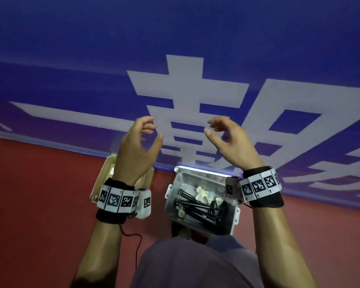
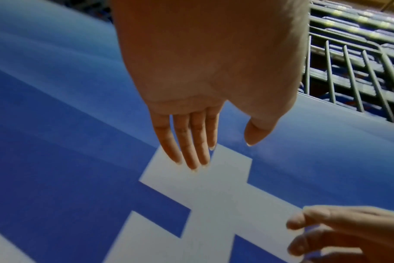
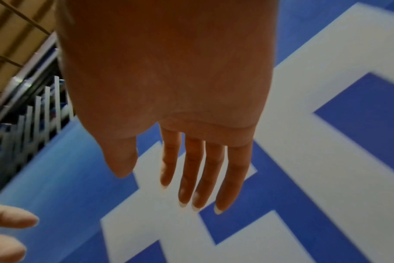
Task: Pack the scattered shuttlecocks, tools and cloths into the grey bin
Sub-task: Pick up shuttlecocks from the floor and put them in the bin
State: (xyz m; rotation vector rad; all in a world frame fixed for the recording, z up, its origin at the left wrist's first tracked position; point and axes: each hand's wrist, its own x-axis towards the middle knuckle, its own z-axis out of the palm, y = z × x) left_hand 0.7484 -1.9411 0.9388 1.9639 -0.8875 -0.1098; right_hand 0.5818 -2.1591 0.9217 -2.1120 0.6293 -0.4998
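Observation:
The grey bin (image 1: 234, 215) sits on the red floor below my raised hands, in the head view. Inside it lie white shuttlecocks (image 1: 203, 193) and several black tools (image 1: 195, 208). My left hand (image 1: 141, 142) is lifted high above the floor, fingers loose and empty. My right hand (image 1: 224, 138) is raised beside it, also empty, fingers relaxed. In the left wrist view the left hand (image 2: 205, 138) shows straight fingers, and the right hand (image 2: 340, 234) is at the lower right. The right wrist view shows the right hand (image 3: 180, 169) empty too. No cloths are visible.
A wooden box (image 1: 104, 177) stands left of the bin, partly behind my left wrist. A blue banner with big white characters (image 1: 185, 90) rises behind the red floor (image 1: 40, 215). A metal railing (image 2: 353, 71) runs above the banner. A black cable (image 1: 137, 246) hangs from my left wristband.

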